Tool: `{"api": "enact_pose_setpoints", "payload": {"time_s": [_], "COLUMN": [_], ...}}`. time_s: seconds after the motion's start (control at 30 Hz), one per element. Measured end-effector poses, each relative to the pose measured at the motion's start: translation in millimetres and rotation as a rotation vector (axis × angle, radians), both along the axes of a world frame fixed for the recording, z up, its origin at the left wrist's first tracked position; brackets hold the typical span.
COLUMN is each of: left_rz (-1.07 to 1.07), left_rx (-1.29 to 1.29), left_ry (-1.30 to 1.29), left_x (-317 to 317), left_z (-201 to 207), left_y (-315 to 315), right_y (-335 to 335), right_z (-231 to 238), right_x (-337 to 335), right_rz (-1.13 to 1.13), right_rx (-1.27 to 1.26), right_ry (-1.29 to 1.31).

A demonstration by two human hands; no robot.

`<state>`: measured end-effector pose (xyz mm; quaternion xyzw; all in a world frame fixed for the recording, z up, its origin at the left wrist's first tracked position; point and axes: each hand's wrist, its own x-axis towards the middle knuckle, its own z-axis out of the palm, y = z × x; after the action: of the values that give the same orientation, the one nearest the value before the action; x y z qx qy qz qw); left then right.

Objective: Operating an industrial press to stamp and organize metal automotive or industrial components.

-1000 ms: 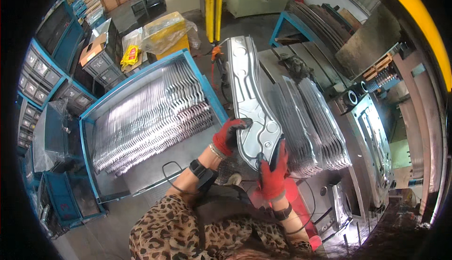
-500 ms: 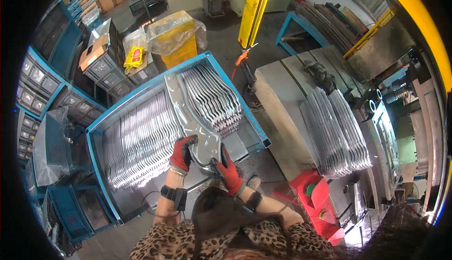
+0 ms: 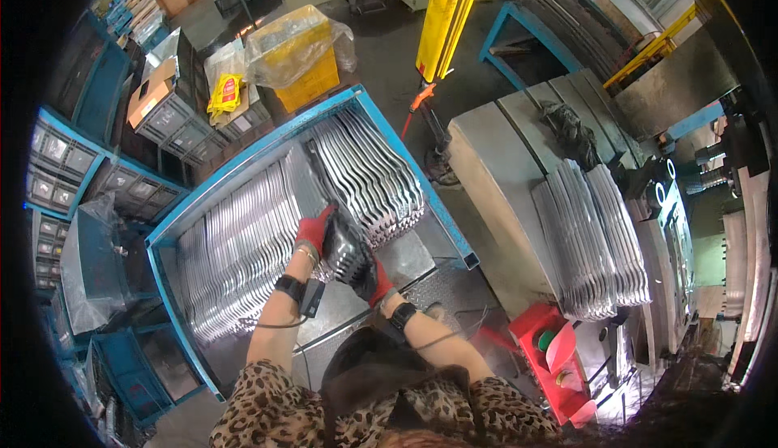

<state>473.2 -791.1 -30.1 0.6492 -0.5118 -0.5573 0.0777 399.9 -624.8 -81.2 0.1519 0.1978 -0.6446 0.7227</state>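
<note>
A stamped sheet-metal panel (image 3: 347,245), shiny and curved, is tilted steeply on edge at the near end of the left row of panels (image 3: 243,233). My left hand (image 3: 314,233), in a red glove with dark fingers, is closed on its left edge. On its lower right edge my right hand (image 3: 379,284), gloved the same way, grips it too; some fingers are hidden behind the metal. Close to the right of the panel stands a second row of like panels (image 3: 369,176). Both rows rest upright and packed tight in a blue metal bin (image 3: 455,241).
To the right, a grey slotted block (image 3: 494,172) bears another stack of panels (image 3: 596,245) and black plastic (image 3: 567,132). Near my right arm is a red box-like stand (image 3: 551,359). A yellow post (image 3: 450,22) and a yellow crate (image 3: 308,79) stand beyond the bin.
The panel, which lay face up across the rows, has turned up on edge beside the left row. Both hands moved with it, my left hand slightly farther away.
</note>
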Motion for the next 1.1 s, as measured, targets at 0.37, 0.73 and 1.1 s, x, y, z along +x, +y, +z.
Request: {"api": "enact_pose_setpoints", "payload": {"time_s": [0.37,0.73,1.1], "left_rz": [0.17,-0.049,-0.258], "left_rx": [-0.306,-0.327,-0.811], "left_ry": [0.483,0.466,0.457], "left_x": [-13.9,-6.5,-89.6], "left_z": [-34.5,-54.9,119.9], "left_y": [-8.5,-23.7,114.5], "right_y": [-4.8,-28.7,246.3], "right_z": [17.3,-13.0,200.6], "right_x": [-0.5,-10.8,-178.1], "right_rz": [-0.045,0.12,-0.573], "right_rx": [0.209,-0.105,0.601], "right_ry": [0.208,1.066,1.615]}}
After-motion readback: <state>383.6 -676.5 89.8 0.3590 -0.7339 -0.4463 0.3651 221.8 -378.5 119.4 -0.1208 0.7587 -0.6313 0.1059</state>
